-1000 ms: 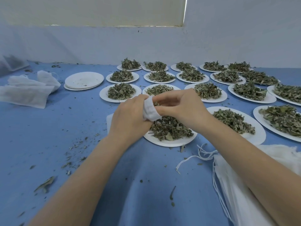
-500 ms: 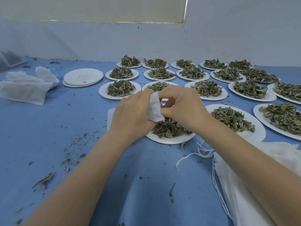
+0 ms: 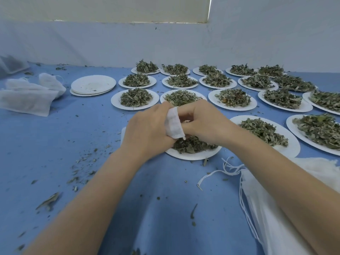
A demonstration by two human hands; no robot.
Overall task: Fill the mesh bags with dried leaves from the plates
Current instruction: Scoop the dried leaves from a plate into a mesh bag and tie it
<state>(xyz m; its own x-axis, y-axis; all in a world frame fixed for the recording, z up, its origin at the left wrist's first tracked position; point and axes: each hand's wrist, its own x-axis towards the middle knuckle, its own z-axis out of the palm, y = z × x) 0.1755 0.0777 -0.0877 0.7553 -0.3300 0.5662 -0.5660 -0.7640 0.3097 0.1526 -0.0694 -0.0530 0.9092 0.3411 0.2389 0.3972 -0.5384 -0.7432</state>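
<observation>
Head view shows both the left hand [image 3: 147, 133] and right hand [image 3: 202, 122] gripping one mesh bag [image 3: 173, 124] over the nearest plate [image 3: 193, 155], while many heaped plates [image 3: 233, 106] in the upper right of the frame wait unemptied.

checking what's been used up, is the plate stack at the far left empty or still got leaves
Empty: the plate stack shows bare white surface with only faint crumbs, unlike the heaped plates beside it.

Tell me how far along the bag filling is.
Done: a stack of emptied plates sits far left, with white mesh bags beside it; whether those are filled is unclear. In hand: the left hand and right hand hold one mesh bag over the nearest plate of leaves. Left: many heaped plates and a pile of bags.
</observation>
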